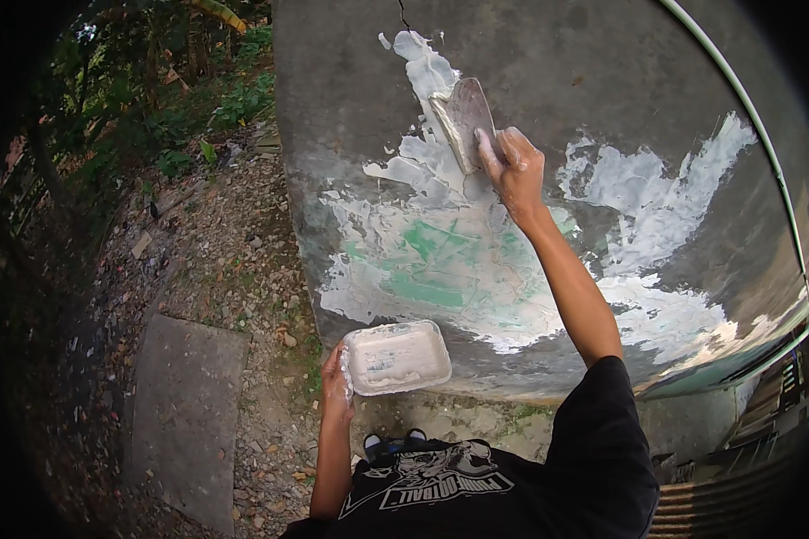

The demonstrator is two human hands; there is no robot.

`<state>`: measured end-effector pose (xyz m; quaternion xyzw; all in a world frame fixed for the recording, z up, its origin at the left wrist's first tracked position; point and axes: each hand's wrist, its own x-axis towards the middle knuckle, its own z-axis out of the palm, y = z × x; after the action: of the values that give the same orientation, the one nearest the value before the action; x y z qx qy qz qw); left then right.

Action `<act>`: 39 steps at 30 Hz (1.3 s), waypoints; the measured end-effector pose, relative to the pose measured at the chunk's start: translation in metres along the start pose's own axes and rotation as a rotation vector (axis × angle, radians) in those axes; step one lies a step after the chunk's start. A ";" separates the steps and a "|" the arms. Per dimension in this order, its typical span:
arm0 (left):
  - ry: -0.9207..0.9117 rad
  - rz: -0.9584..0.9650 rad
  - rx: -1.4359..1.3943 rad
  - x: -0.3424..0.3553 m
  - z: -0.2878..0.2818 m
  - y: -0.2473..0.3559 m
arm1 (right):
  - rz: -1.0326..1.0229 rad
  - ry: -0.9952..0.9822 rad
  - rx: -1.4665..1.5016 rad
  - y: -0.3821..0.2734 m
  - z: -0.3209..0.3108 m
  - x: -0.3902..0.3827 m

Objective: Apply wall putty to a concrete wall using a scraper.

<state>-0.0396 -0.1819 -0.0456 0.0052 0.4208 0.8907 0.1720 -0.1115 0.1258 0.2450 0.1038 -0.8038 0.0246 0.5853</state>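
My right hand (518, 171) is closed on a flat, wide-bladed putty knife (469, 115), its edge laid against the grey wall (530, 54). White filler (427, 72) runs up the wall by the blade toward a dark crack (404, 16). Below it spreads a broad patch of filler (485, 260) with green showing through. Down at the left, my left hand (336, 377) grips the left side of a shallow white tray (445, 361) smeared with pale filler. Whitish residue coats the fingers of both hands.
Another white patch (647, 193) covers the wall at the right. A pale pipe (764, 135) curves along the wall's right side. Stony ground (216, 251), a concrete slab (189, 404) and plants (234, 99) lie to the left. My feet (394, 440) are near the wall's base.
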 end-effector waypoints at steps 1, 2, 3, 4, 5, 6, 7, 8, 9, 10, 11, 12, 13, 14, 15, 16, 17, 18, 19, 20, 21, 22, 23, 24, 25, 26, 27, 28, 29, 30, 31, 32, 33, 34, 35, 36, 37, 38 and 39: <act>0.001 -0.007 -0.009 -0.001 0.004 0.003 | 0.010 0.029 -0.016 0.003 -0.006 0.002; 0.003 -0.014 -0.019 -0.002 0.006 0.004 | 0.011 0.027 -0.016 0.005 -0.011 0.005; 0.006 -0.013 -0.019 -0.002 0.004 0.003 | 0.043 0.068 -0.011 0.004 -0.015 0.009; -0.003 0.007 -0.005 -0.001 0.002 0.001 | 0.075 0.110 -0.005 0.002 -0.017 0.012; -0.011 0.027 0.008 -0.002 0.000 0.001 | 0.064 0.147 0.005 -0.004 -0.018 0.014; -0.009 0.027 0.005 -0.002 0.001 0.001 | 0.062 0.146 0.006 -0.006 -0.016 0.013; 0.010 0.008 0.012 -0.003 0.004 0.003 | 0.093 0.126 0.051 -0.009 -0.014 0.012; 0.029 -0.012 0.018 -0.003 0.006 0.004 | 0.124 0.107 0.096 -0.012 -0.010 0.012; 0.025 -0.012 0.017 -0.002 0.007 0.003 | 0.080 0.048 0.092 -0.014 -0.005 0.011; 0.017 -0.021 0.017 -0.001 0.008 0.001 | 0.082 0.049 0.090 -0.017 0.006 0.009; 0.009 -0.031 0.018 0.000 0.009 0.000 | 0.008 0.019 0.100 -0.020 0.020 0.008; 0.005 -0.033 0.020 0.000 0.012 0.000 | -0.065 -0.010 0.108 -0.021 0.027 0.009; 0.007 -0.034 0.016 -0.001 0.017 0.000 | -0.063 -0.008 0.103 -0.018 0.028 0.010; 0.008 -0.037 0.012 -0.001 0.020 0.000 | -0.057 -0.026 0.052 -0.015 0.027 0.012; 0.010 -0.035 0.013 0.000 0.019 -0.001 | -0.054 -0.044 0.011 -0.015 0.028 0.014; 0.000 -0.032 0.019 0.000 0.018 -0.003 | -0.053 -0.043 0.013 -0.013 0.026 0.016; -0.009 -0.030 0.025 0.000 0.016 -0.004 | -0.048 -0.018 0.000 -0.010 0.022 0.018; -0.007 -0.032 0.025 0.000 0.016 -0.005 | -0.041 0.005 -0.015 -0.008 0.015 0.021; -0.014 -0.034 0.020 0.000 0.015 -0.005 | -0.041 0.024 -0.071 -0.007 0.010 0.025; -0.019 -0.035 0.015 -0.001 0.015 -0.004 | -0.041 0.021 -0.067 -0.007 0.005 0.030; -0.014 -0.037 0.015 -0.002 0.014 -0.003 | -0.028 0.045 -0.076 -0.008 0.000 0.035; 0.005 -0.035 0.004 -0.003 0.014 -0.002 | -0.016 0.069 -0.083 -0.008 -0.003 0.039; 0.026 -0.032 -0.008 -0.006 0.012 -0.001 | -0.024 0.086 -0.079 -0.009 -0.005 0.043; 0.029 -0.028 -0.012 -0.007 0.012 0.000 | -0.028 0.086 -0.075 -0.010 -0.007 0.047; 0.026 -0.005 0.009 -0.009 0.011 0.000 | -0.006 0.102 -0.060 -0.012 -0.008 0.050; 0.023 0.019 0.031 -0.011 0.010 0.000 | 0.015 0.119 -0.044 -0.014 -0.008 0.053; 0.030 0.028 0.027 -0.011 0.008 0.001 | 0.037 0.124 0.030 -0.022 -0.004 0.056; 0.044 0.006 0.013 -0.011 0.006 0.000 | 0.034 0.124 0.034 -0.029 0.003 0.055; 0.057 -0.017 -0.001 -0.012 0.005 0.000 | -0.022 0.049 0.030 -0.035 0.013 0.051; 0.061 -0.013 -0.001 -0.013 0.003 -0.001 | -0.076 -0.026 0.029 -0.042 0.025 0.046; 0.056 0.003 0.008 -0.013 0.003 -0.002 | -0.077 -0.023 0.026 -0.046 0.037 0.041; 0.048 0.018 0.017 -0.013 0.003 -0.002 | -0.132 -0.054 0.040 -0.050 0.049 0.035; 0.044 0.017 0.018 -0.013 0.006 -0.001 | -0.185 -0.086 0.056 -0.050 0.056 0.030; 0.031 0.015 0.021 -0.015 0.009 0.001 | -0.183 -0.084 0.051 -0.045 0.058 0.028; 0.017 0.011 0.024 -0.015 0.012 0.002 | -0.176 -0.068 0.038 -0.039 0.060 0.026; 0.016 0.013 0.024 -0.014 0.013 0.001 | -0.172 -0.052 0.032 -0.038 0.060 0.027; 0.037 -0.023 0.031 -0.013 0.014 0.000 | -0.174 -0.024 0.022 -0.036 0.058 0.027; 0.058 -0.060 0.037 -0.012 0.015 -0.001 | -0.173 -0.023 0.021 -0.032 0.055 0.029; 0.054 -0.065 0.039 -0.012 0.015 -0.002 | -0.170 -0.036 -0.032 -0.031 0.049 0.033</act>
<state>-0.0256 -0.1734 -0.0354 -0.0291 0.4424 0.8762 0.1891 -0.1612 0.0833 0.2585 0.1629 -0.8026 -0.0398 0.5724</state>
